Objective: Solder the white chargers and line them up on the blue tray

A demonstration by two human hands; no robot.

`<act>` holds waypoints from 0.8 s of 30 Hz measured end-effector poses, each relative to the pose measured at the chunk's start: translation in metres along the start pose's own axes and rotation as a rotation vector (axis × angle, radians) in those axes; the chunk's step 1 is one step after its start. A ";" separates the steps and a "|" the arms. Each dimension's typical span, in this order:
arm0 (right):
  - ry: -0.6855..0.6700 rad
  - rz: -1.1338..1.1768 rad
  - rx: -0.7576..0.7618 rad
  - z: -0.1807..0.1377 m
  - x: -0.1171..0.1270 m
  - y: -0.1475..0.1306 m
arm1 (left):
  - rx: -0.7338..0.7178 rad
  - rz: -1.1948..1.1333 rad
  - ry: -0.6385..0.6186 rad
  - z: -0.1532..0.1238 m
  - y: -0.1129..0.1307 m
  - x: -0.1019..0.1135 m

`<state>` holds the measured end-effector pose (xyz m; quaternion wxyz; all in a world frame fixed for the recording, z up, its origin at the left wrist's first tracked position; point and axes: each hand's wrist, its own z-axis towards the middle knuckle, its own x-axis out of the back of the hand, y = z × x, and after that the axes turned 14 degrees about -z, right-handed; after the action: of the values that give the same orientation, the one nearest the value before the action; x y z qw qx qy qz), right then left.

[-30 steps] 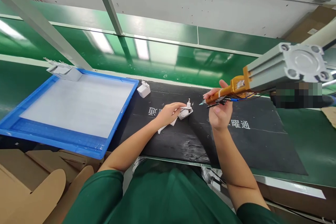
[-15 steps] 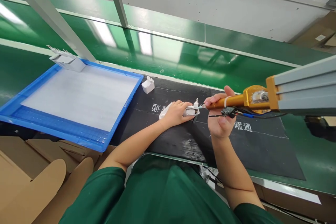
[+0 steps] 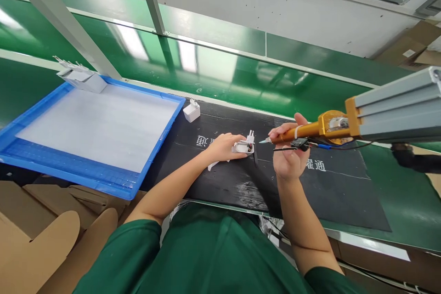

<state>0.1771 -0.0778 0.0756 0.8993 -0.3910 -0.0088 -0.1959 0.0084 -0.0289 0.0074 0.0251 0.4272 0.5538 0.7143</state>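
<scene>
My left hand (image 3: 223, 148) grips a white plug charger housing (image 3: 240, 148), its open end turned to the right. Small dark and coloured parts show inside that end, and a white two-pin plug piece (image 3: 251, 137) sticks up there. A scrap of white material (image 3: 212, 165) lies under the left wrist. My right hand (image 3: 290, 163) is wrapped round a gold-coloured glue dispenser (image 3: 312, 130) fixed to a grey arm. The dispenser's pale needle tip (image 3: 263, 141) points left, a short gap away from the charger. A small black switch (image 3: 300, 144) hangs by the right fingers.
Another white plug charger (image 3: 192, 111) stands on the black mat (image 3: 347, 193). On the left lies a blue tray (image 3: 138, 179) lined with white sheet, with a white box of plug pieces (image 3: 84, 78) at its far corner. The grey arm (image 3: 396, 110) reaches in from the right.
The charger in my left hand has moved left, from right at the needle tip to a small gap from it. My right hand keeps its hold on the dispenser.
</scene>
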 end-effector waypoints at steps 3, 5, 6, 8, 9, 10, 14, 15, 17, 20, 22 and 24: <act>0.002 0.018 0.008 -0.001 0.001 0.000 | -0.002 0.042 0.025 0.000 -0.001 -0.006; -0.002 0.032 0.002 -0.001 0.001 0.000 | -0.032 0.083 0.101 -0.001 0.000 -0.011; -0.005 0.024 -0.001 -0.001 0.001 0.000 | -0.061 0.100 0.151 -0.002 0.002 -0.012; -0.011 -0.005 -0.002 -0.002 0.002 0.001 | -0.129 0.126 0.236 -0.005 0.006 -0.013; -0.014 -0.022 0.000 -0.002 0.002 0.001 | -0.157 0.137 0.255 -0.007 0.008 -0.013; -0.017 -0.039 0.002 -0.002 0.002 0.001 | -0.173 0.150 0.257 -0.008 0.011 -0.012; -0.012 -0.118 0.000 -0.003 0.005 0.003 | -0.155 0.162 0.194 -0.011 0.014 -0.008; -0.007 -0.125 -0.005 -0.003 0.005 0.003 | -0.145 0.148 0.187 -0.011 0.014 -0.009; 0.005 -0.092 -0.023 -0.003 0.006 0.002 | -0.127 0.100 0.172 -0.009 0.010 -0.010; 0.014 0.034 -0.057 -0.002 0.004 -0.001 | -0.064 0.007 0.112 -0.003 0.005 -0.016; 0.018 0.098 -0.060 -0.003 0.002 -0.003 | 0.011 -0.053 0.079 0.001 0.003 -0.020; 0.017 0.138 -0.054 -0.005 0.000 -0.003 | 0.073 -0.110 0.076 0.004 0.002 -0.022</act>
<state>0.1757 -0.0831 0.0746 0.8997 -0.4131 0.0312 -0.1372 0.0262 -0.0378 -0.0039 0.0275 0.3692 0.6025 0.7070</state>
